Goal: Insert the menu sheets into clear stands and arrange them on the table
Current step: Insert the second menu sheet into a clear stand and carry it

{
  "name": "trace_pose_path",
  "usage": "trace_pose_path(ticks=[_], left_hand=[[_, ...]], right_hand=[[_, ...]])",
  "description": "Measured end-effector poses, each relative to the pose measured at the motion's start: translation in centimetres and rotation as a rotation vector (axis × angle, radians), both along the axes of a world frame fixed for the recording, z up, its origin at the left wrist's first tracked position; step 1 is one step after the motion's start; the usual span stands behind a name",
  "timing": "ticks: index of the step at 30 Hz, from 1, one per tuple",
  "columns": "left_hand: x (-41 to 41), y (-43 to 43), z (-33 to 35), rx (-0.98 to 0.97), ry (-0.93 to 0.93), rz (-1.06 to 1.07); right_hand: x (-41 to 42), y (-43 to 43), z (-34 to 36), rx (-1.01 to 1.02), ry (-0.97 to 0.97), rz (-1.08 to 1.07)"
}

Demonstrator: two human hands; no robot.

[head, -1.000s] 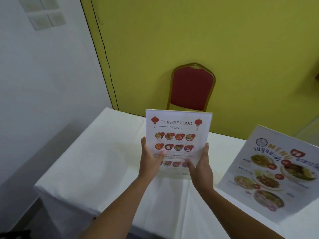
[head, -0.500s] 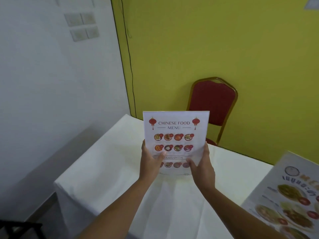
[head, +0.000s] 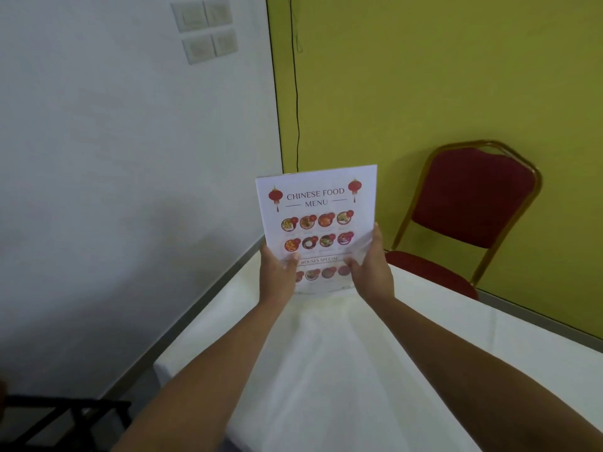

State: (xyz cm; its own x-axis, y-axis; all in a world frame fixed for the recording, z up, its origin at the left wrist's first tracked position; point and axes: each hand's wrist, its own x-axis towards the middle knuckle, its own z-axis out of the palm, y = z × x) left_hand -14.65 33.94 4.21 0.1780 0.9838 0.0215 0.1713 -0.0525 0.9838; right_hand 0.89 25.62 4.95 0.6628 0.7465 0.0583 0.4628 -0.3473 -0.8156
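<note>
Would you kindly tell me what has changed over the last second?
The view swung left, so the large tilted menu at the right left the frame. Both hands, left and right, still grip the white Chinese food menu upright over the white-clothed table.
</note>
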Motion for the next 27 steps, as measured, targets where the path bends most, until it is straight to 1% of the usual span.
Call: trace_pose_path(ticks=[5,10,13,21,27], left_hand=[[-0.8,5.1,-1.0,-0.018,0.068,0.02],[-1.1,7.9,-2.0,-0.055,0.127,0.053],[-1.2,8.4,-2.7,-0.087,0.136,0.047],[-1.1,8.6,-4.0,-0.081,0.125,0.049],[-1.0,8.9,-4.2,-0.091,0.133,0.04]], right_hand=[[-0.5,5.9,-1.3,-0.018,0.019,0.023],[-0.5,9.4,-2.7,-0.036,0.073,0.027],[-0.5,10.1,-3.6,-0.041,0.073,0.041],[-0.3,10.0,-4.4,-0.023,0.103,0.038],[0.4,10.5,-5.0,-0.067,0.061,0.074]])
